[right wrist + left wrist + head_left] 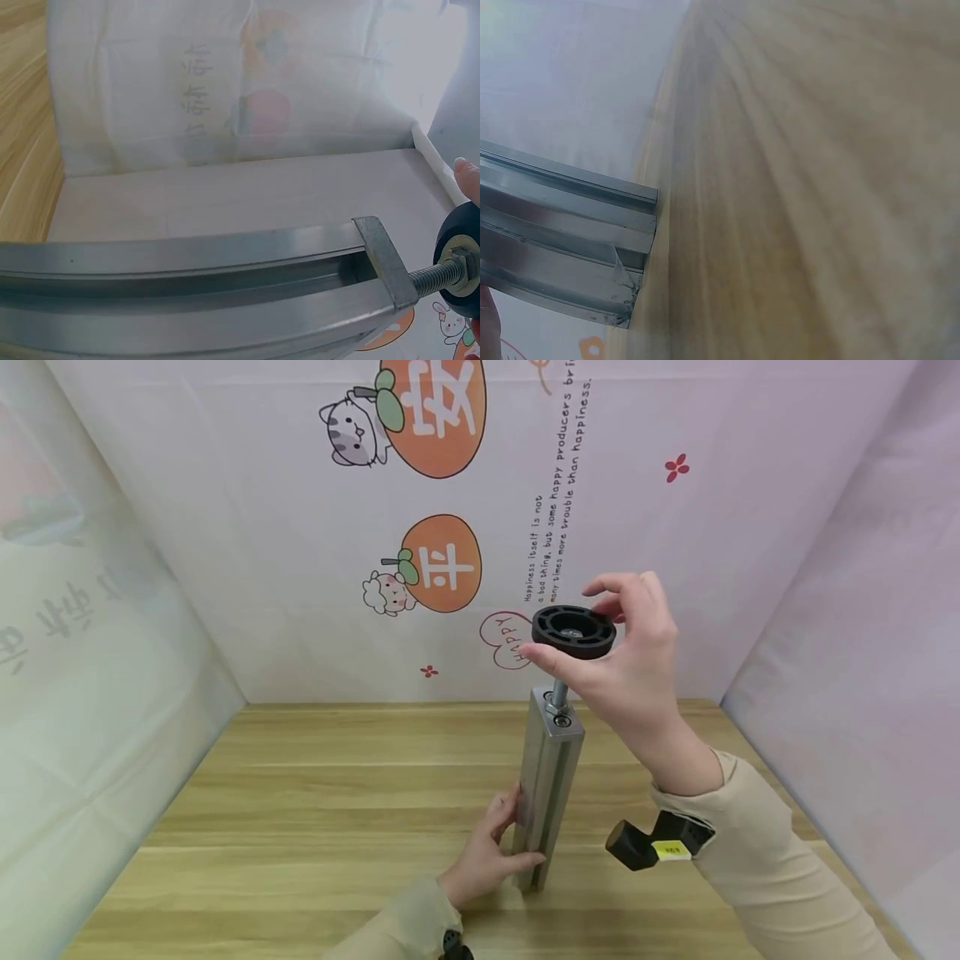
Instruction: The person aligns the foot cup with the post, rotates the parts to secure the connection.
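Note:
A silver aluminium profile (pixel 538 785) with long grooves stands nearly upright, its lower end right at the wooden table. Around its lower part my left hand (pixel 483 860) grips it, thumb on the near side. At the top an end plate (pixel 386 262) carries a threaded rod (pixel 560 695) with a nut at its base. A black round levelling foot (pixel 581 649) caps the rod, cup side up. My right hand (pixel 637 668) holds that foot by its rim between thumb and fingers. In the left wrist view only a bit of finger (pixel 489 326) shows beside the profile.
The wooden table (pixel 315 827) spreads under both hands. Printed white cloth (pixel 300 568) rises behind it, with more cloth walls at left (pixel 90 635) and right (pixel 847 635). A black wrist camera (pixel 645 843) hangs at the right sleeve.

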